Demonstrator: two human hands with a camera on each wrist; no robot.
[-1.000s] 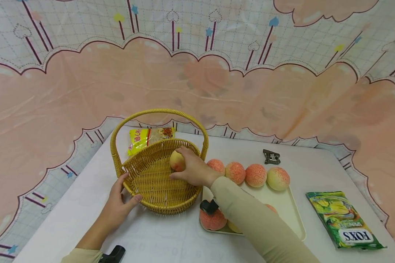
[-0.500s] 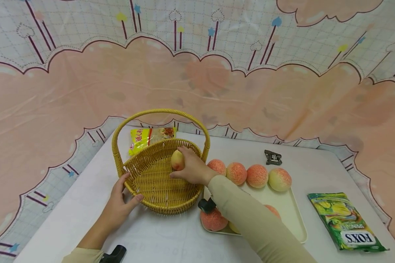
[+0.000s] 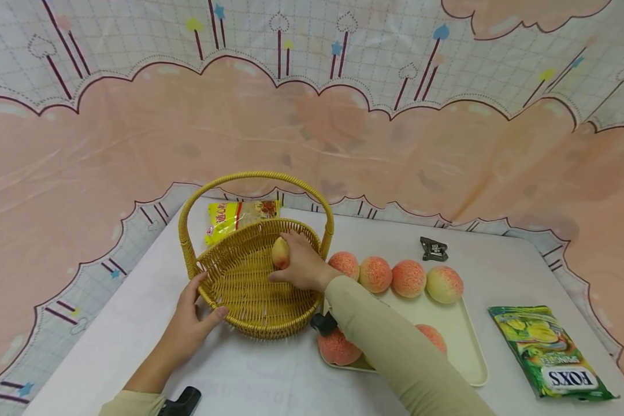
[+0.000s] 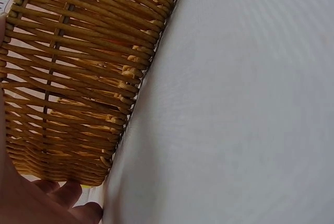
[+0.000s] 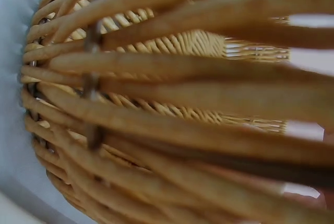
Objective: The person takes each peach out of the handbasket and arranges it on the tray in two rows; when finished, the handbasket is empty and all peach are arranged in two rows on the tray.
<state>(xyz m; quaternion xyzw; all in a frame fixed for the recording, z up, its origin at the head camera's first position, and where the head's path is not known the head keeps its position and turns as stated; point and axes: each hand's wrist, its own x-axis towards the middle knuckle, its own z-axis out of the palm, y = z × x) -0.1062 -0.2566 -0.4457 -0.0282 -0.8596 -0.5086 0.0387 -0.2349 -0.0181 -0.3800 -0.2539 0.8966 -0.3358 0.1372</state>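
Observation:
A yellow wicker basket (image 3: 249, 294) with a tall arched handle stands on the table, left of centre. My left hand (image 3: 184, 329) grips its left rim, thumb toward the front; in the left wrist view fingers (image 4: 68, 195) curl around the woven side. Inside the basket, toward the right, my right hand (image 3: 304, 266) holds a small yellow peach (image 3: 280, 253) with a reddish underside. The fingers cover much of this fruit. Woven strands (image 5: 172, 67) of the basket's side fill the right wrist view, with that hand mostly hidden behind them.
A cream tray (image 3: 463, 361) right of the basket bears several pinkish peaches (image 3: 408, 278), some hidden by my right sleeve. Behind the basket lies a yellow snack packet (image 3: 223, 222). A small black packet (image 3: 434, 248) lies behind the tray, a green FOX'S bag (image 3: 551, 352) right of it.
The head view has shifted slightly, moving the scene a little right. The peach in my right hand shows less, more covered by the fingers. My left hand keeps its grip on the rim.

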